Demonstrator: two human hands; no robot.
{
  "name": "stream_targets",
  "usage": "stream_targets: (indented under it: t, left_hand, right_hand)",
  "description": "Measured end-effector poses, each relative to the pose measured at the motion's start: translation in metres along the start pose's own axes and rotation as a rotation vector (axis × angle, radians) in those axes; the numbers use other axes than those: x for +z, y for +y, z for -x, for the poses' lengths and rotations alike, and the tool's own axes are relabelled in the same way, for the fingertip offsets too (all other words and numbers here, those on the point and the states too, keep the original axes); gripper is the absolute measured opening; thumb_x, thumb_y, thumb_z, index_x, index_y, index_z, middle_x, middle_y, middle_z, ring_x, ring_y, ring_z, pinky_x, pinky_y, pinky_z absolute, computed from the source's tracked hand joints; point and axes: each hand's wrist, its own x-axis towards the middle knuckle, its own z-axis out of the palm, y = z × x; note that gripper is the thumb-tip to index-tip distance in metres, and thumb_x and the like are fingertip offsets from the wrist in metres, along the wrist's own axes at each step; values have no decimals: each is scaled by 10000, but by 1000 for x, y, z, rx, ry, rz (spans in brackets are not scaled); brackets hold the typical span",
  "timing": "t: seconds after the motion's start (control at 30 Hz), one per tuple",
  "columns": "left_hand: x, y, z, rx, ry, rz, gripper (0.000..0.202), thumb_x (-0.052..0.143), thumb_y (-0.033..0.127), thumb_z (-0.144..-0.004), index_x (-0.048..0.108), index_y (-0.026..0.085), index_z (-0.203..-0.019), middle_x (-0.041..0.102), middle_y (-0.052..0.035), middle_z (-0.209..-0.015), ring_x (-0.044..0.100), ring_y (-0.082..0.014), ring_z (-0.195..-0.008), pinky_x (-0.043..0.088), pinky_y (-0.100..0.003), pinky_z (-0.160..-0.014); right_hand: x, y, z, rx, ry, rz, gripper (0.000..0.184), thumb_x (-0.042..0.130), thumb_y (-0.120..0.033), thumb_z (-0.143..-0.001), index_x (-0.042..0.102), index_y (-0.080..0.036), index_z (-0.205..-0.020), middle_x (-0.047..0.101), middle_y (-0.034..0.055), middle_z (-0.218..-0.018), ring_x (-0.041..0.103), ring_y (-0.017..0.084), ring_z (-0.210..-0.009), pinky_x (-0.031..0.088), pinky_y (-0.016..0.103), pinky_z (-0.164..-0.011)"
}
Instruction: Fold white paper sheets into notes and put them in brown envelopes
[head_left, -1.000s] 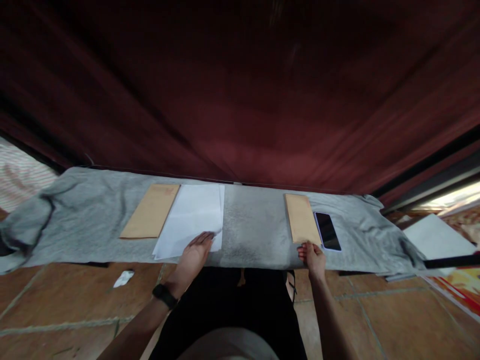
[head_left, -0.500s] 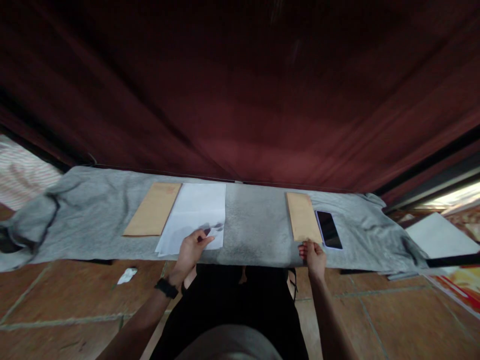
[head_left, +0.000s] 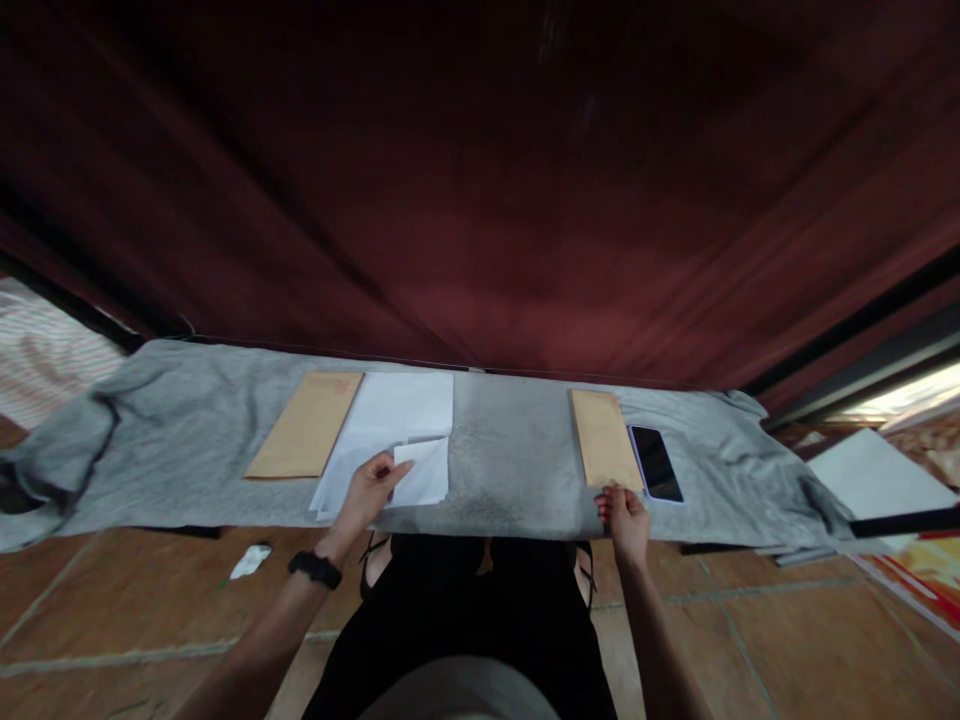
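Observation:
White paper sheets lie left of the middle on the grey cloth. My left hand, with a dark band at its wrist, pinches the corner of a sheet between thumb and fingers. That sheet's near right corner is turned over into a white flap. At the near edge of a brown envelope, my right hand has its fingers closed on the envelope's end. Just right of it lies a phone with a dark screen and a pale purple rim.
Another stack of brown envelopes touches the left side of the paper. Grey cloth covers the narrow surface. A dark red curtain hangs behind it. Crumpled white tissue lies on the tiled floor; a white board is at the right.
My left hand has moved left, folding the sheet's near right corner over so a larger white flap shows. My right hand stays at the envelope's near edge.

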Motion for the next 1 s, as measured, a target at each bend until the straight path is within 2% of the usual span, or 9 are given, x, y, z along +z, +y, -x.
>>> stream_targets:
  t: [0.1, 0.2, 0.33, 0.53, 0.63, 0.73, 0.8, 0.9, 1.0]
  left_hand:
    - [19, 14, 13, 202, 63, -78, 333, 639, 477, -830, 518, 212, -668, 629, 9, -740, 604, -144, -701, 470, -255, -685]
    - [50, 37, 29, 422, -93, -155, 210, 565, 342, -921, 565, 216, -753, 705, -47, -1037, 661, -186, -980, 502, -308, -863]
    - [94, 66, 53, 627, -294, -304, 112, 535, 225, -949, 595, 225, -855, 714, -46, -1065, 660, -193, -1017, 519, -337, -899]
    - [148, 85, 87, 832, -431, -519, 113, 557, 107, -916, 598, 194, -977, 701, -53, -994, 665, -207, -970, 530, -356, -884]
    - [166, 87, 96, 884, -462, -536, 97, 563, 99, -915, 596, 180, -955, 694, -58, -986, 666, -210, -970, 528, -355, -891]
    - [174, 88, 100, 884, -471, -513, 28, 596, 162, -927, 603, 188, -936, 696, -57, -997, 665, -210, -991, 529, -363, -902]
    - [171, 87, 100, 865, -485, -481, 102, 668, 267, -906, 615, 196, -957, 702, -58, -1056, 657, -222, -1033, 526, -387, -933]
    - [158, 79, 97, 808, -482, -471, 233, 712, 353, -874, 635, 210, -1041, 688, -68, -1185, 622, -245, -1138, 501, -430, -1005]
    - [142, 64, 90, 733, -419, -527, 240, 631, 298, -930, 637, 222, -1157, 642, -86, -1304, 559, -254, -1260, 454, -475, -1079]
  right_hand:
    - [1, 1, 4, -23, -1, 10, 487, 592, -667, -792, 652, -184, -798, 678, 39, -635, 554, 136, -503, 448, 257, -476]
    - [6, -1, 9, -54, -25, 21, 481, 589, -663, -793, 662, -188, -791, 682, 40, -656, 546, 133, -519, 437, 255, -491]
    - [22, -11, 23, -2, -158, -28, 532, 625, -711, -741, 679, -189, -827, 727, 62, -743, 597, 150, -564, 470, 261, -515]
    - [47, -27, 45, 265, -441, -109, 615, 632, -760, -720, 703, -193, -946, 739, 90, -767, 683, 229, -622, 549, 345, -552]
    - [52, -26, 47, 196, -449, -65, 566, 703, -705, -675, 717, -200, -931, 747, 81, -821, 706, 253, -735, 565, 360, -646]
    - [55, -23, 42, 70, -400, -35, 497, 787, -587, -582, 735, -196, -884, 755, 63, -843, 698, 248, -808, 556, 356, -755]
    - [56, -21, 37, 25, -369, -31, 439, 759, -548, -587, 739, -187, -836, 751, 55, -802, 689, 232, -766, 550, 350, -756]
    - [58, -20, 27, -41, -301, -19, 381, 683, -532, -633, 729, -188, -790, 741, 46, -753, 676, 215, -712, 543, 328, -703]
    - [62, -18, 16, -74, -245, 0, 336, 642, -503, -662, 725, -207, -798, 738, 29, -732, 668, 202, -675, 535, 307, -649]
